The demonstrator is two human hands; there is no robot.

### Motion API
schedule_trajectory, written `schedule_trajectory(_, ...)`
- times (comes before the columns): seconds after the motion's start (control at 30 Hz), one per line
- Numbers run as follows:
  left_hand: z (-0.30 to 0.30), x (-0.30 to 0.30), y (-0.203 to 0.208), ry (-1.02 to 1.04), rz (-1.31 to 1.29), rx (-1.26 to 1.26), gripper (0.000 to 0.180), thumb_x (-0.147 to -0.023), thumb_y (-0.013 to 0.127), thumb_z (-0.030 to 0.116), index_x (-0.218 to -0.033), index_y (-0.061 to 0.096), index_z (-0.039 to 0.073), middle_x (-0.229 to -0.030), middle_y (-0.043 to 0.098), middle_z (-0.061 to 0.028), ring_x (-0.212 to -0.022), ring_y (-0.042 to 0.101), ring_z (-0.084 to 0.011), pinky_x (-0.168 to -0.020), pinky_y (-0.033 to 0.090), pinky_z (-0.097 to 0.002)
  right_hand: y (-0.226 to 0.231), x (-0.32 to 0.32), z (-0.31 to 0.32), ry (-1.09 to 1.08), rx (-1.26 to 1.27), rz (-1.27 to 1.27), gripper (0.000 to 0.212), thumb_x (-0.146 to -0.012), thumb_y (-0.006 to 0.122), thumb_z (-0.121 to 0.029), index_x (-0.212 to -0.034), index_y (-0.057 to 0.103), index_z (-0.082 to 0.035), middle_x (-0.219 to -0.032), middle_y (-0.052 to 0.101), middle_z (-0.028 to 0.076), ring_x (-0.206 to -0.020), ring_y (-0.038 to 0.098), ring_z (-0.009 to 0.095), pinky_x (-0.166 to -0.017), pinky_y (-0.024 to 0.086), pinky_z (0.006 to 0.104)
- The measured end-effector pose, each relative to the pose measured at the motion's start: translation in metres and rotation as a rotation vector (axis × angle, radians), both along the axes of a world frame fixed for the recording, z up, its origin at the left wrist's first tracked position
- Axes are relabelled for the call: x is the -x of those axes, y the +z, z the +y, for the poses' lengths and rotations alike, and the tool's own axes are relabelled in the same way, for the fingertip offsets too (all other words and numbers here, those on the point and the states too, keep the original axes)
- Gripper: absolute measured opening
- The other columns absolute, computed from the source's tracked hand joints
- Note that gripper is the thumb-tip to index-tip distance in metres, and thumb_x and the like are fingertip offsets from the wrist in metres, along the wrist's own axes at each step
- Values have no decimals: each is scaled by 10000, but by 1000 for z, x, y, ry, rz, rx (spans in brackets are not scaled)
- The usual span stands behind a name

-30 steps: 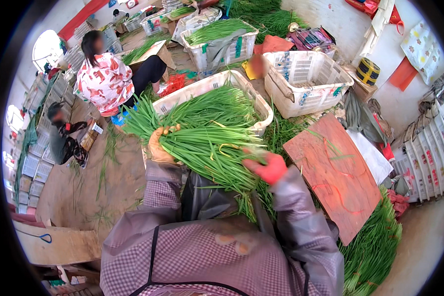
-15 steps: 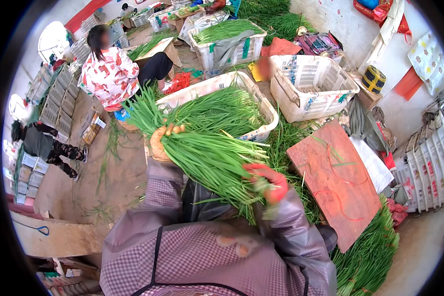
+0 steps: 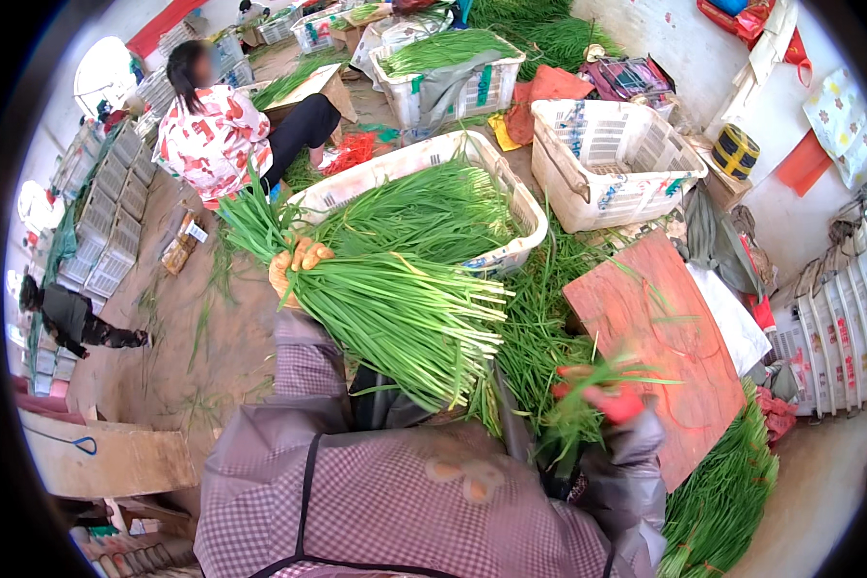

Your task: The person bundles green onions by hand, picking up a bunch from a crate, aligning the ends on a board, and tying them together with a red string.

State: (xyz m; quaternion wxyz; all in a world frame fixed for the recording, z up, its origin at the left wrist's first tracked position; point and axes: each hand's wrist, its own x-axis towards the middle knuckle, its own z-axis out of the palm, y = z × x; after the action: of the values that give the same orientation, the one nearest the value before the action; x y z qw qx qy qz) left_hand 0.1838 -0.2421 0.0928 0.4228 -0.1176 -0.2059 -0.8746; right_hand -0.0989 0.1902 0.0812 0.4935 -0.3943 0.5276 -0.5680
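Observation:
My left hand (image 3: 296,264), in a tan glove, is wrapped round a thick bunch of garlic chives (image 3: 405,313). Their leafy tips stick out to the left and the pale cut ends fan out to the right over my lap. Off to the right, beside the reddish board (image 3: 665,337), my right hand (image 3: 612,400) shows red at the fingers and is smeared by motion. A loose tuft of chive leaves (image 3: 576,409) hangs from it. In front of me, a white crate (image 3: 525,217) holds more chives.
Another white crate (image 3: 615,193) stands behind to the right. Loose leaves (image 3: 544,318) litter the floor between crate and board. Tied chive bundles (image 3: 718,511) lie at the lower right. A person in a patterned top (image 3: 217,130) sits at the left, another person (image 3: 77,318) farther off.
My right hand has moved right, away from the bunch's cut ends, taking a tuft of leaves with it. My left hand and the bunch shifted slightly left. The far person on the left has moved.

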Motion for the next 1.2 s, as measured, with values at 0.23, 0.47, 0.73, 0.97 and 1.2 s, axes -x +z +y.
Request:
schedule_trajectory(0.23,13,20,18,-177,128,105,122,-767,557,88,-842,463,112,-626,414,18,-645,424,-130,-814,378,-325,2,-36,-131,-86,-206,526,672,-853,564,-495,-1329,442,-37,-1313,501,195,-1226,467,335,-1035,362,374)
schedule_trajectory(0.47,17,28,26,-207,203,202,142,-819,544,102,-844,405,121,-666,423,18,-683,457,-130,-837,367,-326,-35,-70,-169,-85,109,-485,266,-846,669,-89,-1105,644,-37,-1051,667,79,-930,629,152,-840,502,292)
schedule_trajectory(0.73,18,29,20,-257,215,332,163,-785,517,125,-924,440,88,-641,432,17,-648,463,-135,-766,365,-317,13,-79,-128,-24,-268,-295,258,-911,562,-128,-1149,596,-35,-926,672,53,-807,621,105,-651,491,240)
schedule_trajectory(0.97,22,34,22,-203,362,296,136,-832,558,123,-919,463,80,-645,483,17,-611,475,-102,-698,371,-274,-101,-9,-56,-436,-500,-124,142,-862,591,-180,-908,677,-77,-637,540,-35,-579,445,71,-568,368,210)
schedule_trajectory(1.2,24,46,29,-281,362,353,136,-830,562,118,-915,462,82,-656,491,14,-614,473,-97,-702,377,-269,7,-37,-116,-37,118,105,822,-790,686,-197,-1467,224,-135,-1395,398,124,-1154,454,219,-953,400,358)
